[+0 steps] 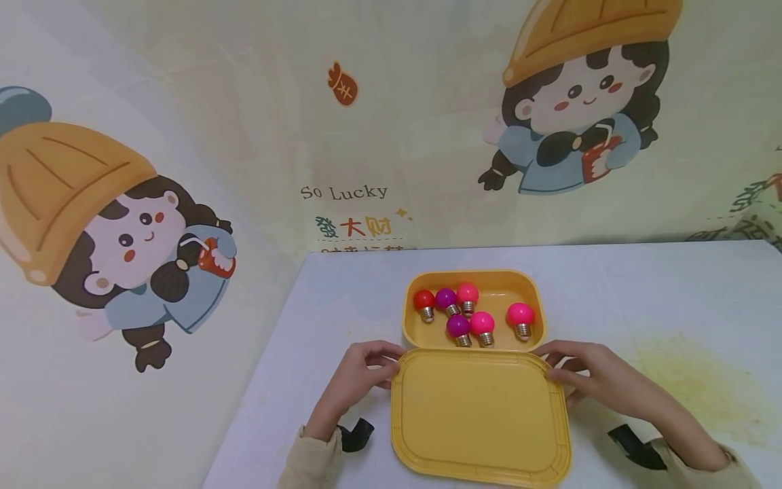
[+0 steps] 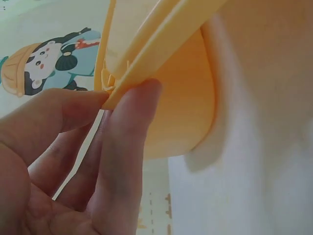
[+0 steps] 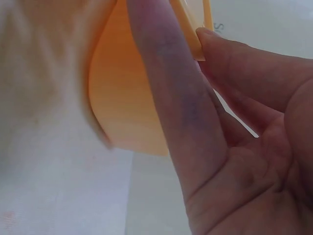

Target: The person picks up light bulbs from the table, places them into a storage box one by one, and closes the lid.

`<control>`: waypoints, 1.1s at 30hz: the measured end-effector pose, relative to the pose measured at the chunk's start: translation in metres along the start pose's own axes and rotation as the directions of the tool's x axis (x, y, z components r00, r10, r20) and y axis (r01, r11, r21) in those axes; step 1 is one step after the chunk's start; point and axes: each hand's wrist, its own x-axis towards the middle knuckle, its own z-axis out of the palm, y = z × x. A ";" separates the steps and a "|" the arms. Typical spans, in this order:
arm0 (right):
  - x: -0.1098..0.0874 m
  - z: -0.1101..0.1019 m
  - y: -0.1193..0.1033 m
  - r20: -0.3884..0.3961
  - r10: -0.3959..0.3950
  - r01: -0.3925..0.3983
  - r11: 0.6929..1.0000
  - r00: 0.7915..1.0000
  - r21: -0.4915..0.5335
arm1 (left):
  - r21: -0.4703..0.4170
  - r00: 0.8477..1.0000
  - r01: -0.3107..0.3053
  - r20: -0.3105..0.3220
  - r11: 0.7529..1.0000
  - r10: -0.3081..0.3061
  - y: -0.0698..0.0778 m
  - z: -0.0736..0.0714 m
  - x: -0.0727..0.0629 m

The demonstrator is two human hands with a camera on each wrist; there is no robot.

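A yellow plastic box (image 1: 497, 339) sits on the table holding several small light bulbs: one red bulb (image 1: 424, 301), two purple bulbs (image 1: 458, 326) and three pink bulbs (image 1: 520, 316), all with metal screw bases. In front of it, a yellow lid (image 1: 479, 414) is held toward the viewer, its far edge against the box's near rim. My left hand (image 1: 365, 370) pinches the lid's far left corner; the left wrist view shows thumb and finger on the edge (image 2: 142, 54). My right hand (image 1: 589, 373) pinches the far right corner, with the lid edge (image 3: 191, 34) between thumb and finger.
A white table (image 1: 660, 292) bears the box, with a yellowish stain (image 1: 702, 380) at the right. Behind and to the left hangs a pale sheet (image 1: 256, 102) printed with cartoon figures. A black strap (image 1: 357, 435) shows near the left wrist.
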 end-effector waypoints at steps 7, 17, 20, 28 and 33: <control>0.000 -0.005 -0.008 -0.020 0.012 -0.012 1.000 1.000 0.010 | 0.022 0.999 -0.032 -0.017 0.999 0.032 0.002 -0.004 0.001; 0.003 -0.011 -0.021 -0.045 0.018 -0.016 1.000 0.999 0.026 | 0.005 0.997 -0.050 -0.051 0.999 0.050 0.003 -0.005 0.000; 0.004 -0.013 -0.024 -0.057 0.017 -0.016 1.000 0.998 0.023 | 0.003 0.996 -0.048 -0.077 0.999 0.049 0.004 -0.005 0.000; 0.000 -0.018 -0.027 -0.107 -0.003 0.007 0.999 0.994 0.040 | -0.011 0.990 -0.047 -0.130 0.999 0.045 0.009 -0.005 0.003; 0.000 -0.020 -0.028 -0.113 -0.020 0.026 0.999 0.993 0.048 | -0.017 0.987 -0.051 -0.152 0.999 0.048 0.012 -0.006 0.004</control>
